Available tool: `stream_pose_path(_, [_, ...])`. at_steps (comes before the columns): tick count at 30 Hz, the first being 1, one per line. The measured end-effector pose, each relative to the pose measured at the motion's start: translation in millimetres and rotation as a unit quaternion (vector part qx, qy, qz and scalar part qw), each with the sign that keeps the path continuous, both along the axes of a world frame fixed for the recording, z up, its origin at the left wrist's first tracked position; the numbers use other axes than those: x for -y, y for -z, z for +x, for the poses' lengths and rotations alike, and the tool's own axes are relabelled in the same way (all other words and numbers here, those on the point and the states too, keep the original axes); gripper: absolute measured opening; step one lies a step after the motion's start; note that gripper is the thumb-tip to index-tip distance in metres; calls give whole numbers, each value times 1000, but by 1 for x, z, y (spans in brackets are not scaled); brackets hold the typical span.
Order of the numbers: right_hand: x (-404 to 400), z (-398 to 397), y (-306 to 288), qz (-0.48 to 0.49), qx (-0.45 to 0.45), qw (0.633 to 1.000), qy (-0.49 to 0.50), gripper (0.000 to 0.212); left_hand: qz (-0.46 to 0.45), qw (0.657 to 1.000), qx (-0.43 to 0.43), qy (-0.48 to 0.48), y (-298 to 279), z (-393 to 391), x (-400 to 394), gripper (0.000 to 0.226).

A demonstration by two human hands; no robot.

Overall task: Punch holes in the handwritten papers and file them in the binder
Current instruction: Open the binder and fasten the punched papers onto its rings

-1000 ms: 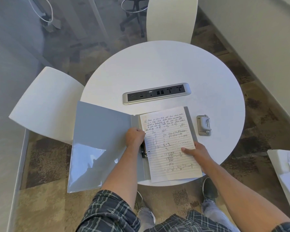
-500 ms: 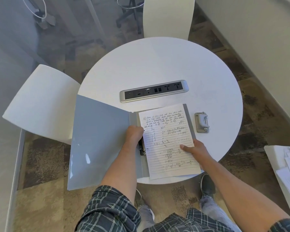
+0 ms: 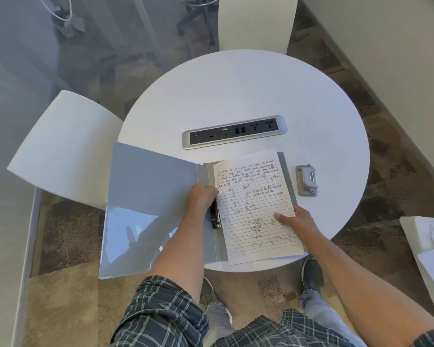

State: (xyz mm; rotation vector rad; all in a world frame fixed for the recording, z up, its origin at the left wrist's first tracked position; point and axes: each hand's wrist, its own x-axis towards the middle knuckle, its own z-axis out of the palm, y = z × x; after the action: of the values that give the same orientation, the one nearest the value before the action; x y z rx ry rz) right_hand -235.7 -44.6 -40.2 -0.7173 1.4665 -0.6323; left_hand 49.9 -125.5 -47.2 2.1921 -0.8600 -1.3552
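While the handwritten paper (image 3: 257, 209) lies on the right half of the open grey binder (image 3: 150, 209) at lower centre of the frame, its long axis runs from the upper middle toward the lower right, tilted slightly clockwise. Its punched edge faces the ring mechanism (image 3: 217, 216) at the spine, just beside the left hand (image 3: 202, 200), which curls over that clasp. The right hand (image 3: 295, 219) presses the sheet's right margin with relaxed fingers. Nearest the rings is the left hand. To the right sits the hole punch (image 3: 307, 180), apart from the binder; the round tabletop (image 3: 248, 96) leaves room above, but the sheet's lower edge nears the rim.
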Motion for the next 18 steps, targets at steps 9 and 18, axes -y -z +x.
stream_pose_path(9, [0,0,-3,3,6,1000,-2,21,-20,998,-61,10,-8,8,-5,7])
stream_pose_path(18, [1,-1,1,6,5,1000,-7,24,-57,998,11,37,-11,1,-7,32])
